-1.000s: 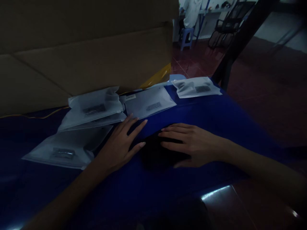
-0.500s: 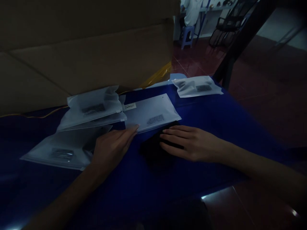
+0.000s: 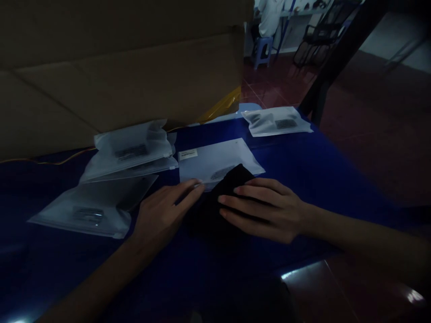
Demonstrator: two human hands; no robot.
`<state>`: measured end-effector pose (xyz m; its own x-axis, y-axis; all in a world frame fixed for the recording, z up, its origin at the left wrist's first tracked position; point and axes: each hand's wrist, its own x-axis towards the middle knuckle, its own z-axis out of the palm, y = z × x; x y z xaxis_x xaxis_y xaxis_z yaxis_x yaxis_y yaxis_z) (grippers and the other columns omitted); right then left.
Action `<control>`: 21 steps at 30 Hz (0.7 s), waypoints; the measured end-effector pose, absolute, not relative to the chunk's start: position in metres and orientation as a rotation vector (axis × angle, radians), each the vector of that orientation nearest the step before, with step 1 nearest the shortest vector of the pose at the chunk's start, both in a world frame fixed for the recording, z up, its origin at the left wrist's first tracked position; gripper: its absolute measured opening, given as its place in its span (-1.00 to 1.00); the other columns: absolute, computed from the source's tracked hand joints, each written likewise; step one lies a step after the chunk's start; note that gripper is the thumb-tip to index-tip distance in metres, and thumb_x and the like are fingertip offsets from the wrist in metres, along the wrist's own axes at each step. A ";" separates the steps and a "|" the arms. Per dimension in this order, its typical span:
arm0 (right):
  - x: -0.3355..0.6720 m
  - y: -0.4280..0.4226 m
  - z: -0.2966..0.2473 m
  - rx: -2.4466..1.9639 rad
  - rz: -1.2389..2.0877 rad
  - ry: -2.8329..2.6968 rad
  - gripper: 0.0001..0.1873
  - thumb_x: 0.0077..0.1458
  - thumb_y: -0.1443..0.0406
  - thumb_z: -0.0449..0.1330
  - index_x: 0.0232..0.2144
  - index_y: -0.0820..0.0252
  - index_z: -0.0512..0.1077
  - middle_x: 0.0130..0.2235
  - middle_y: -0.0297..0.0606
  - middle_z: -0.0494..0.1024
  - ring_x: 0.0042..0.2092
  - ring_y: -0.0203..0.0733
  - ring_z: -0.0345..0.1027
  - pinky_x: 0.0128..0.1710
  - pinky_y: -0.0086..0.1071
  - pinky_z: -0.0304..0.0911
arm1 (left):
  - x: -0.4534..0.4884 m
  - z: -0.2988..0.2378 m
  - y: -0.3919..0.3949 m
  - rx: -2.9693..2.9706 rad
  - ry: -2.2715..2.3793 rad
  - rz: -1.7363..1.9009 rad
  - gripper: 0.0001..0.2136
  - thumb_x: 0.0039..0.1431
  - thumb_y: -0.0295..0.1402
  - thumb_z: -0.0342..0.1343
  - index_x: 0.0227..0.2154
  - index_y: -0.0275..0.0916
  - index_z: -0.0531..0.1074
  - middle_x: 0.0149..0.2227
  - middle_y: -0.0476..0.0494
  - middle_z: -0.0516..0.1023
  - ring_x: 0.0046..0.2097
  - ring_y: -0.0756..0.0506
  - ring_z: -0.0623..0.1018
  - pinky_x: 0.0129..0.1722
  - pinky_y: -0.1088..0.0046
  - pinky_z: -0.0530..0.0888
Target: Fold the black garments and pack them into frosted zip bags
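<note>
My left hand has its fingertips at the lower edge of a frosted zip bag with a white label, lying on the blue table top. My right hand lies over a folded black cloth, fingers curled on it. The cloth sits between my hands, one corner over the bag's lower edge. Its underside is hidden. Further left, several similar bags lie in a stack and singly. Another bag lies at the far edge.
A large cardboard box stands along the table's back left, with a thin yellow cable at its foot. A dark post rises at the right. Beyond are red floor tiles, a blue stool and a person in white.
The cloth has been lifted onto the bag's lower edge. The bag has shifted slightly right and turned, and both my hands have closed in around the cloth.
</note>
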<state>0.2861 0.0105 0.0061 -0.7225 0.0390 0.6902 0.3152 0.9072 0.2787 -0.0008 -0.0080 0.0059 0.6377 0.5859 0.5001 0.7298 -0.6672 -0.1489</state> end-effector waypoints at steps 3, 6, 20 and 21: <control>0.285 0.012 0.004 -0.238 -0.434 -2.408 -0.67 0.24 0.34 0.33 0.05 0.25 0.56 0.11 -0.22 0.63 0.06 -0.11 0.54 0.03 -0.25 0.53 | 0.001 0.003 -0.006 -2.525 -1.064 -0.641 -0.77 0.44 -0.55 -0.01 -0.04 -0.26 0.54 0.04 -0.22 0.66 -0.14 -0.13 0.71 -0.22 0.35 0.61; 0.281 0.014 0.004 -0.198 -0.377 -2.431 -0.73 0.27 0.37 0.29 0.02 0.28 0.57 0.07 -0.20 0.65 0.06 -0.13 0.56 0.07 -0.26 0.53 | 0.003 0.001 -0.003 -2.550 -1.062 -0.691 -0.80 0.41 -0.56 0.07 -0.03 -0.26 0.53 -0.04 -0.14 0.70 -0.12 -0.13 0.71 -0.16 0.30 0.62; 0.275 0.002 0.020 -0.051 -0.418 -2.239 -0.78 0.17 0.37 0.39 -0.10 0.20 0.63 -0.04 -0.35 0.70 0.05 -0.18 0.59 0.16 -0.36 0.50 | 0.011 0.008 -0.014 -2.636 -1.275 -0.991 -0.78 0.45 -0.49 0.06 0.05 -0.19 0.50 0.03 -0.07 0.66 -0.01 -0.05 0.68 0.00 0.36 0.65; 0.276 0.002 0.019 -0.070 -0.444 -2.232 -0.78 0.18 0.37 0.38 -0.09 0.21 0.63 -0.04 -0.34 0.70 0.06 -0.17 0.59 0.17 -0.36 0.50 | 0.011 0.009 -0.014 -2.652 -1.277 -0.991 -0.78 0.46 -0.48 0.04 0.04 -0.20 0.50 0.03 -0.09 0.66 -0.01 -0.05 0.68 -0.01 0.38 0.66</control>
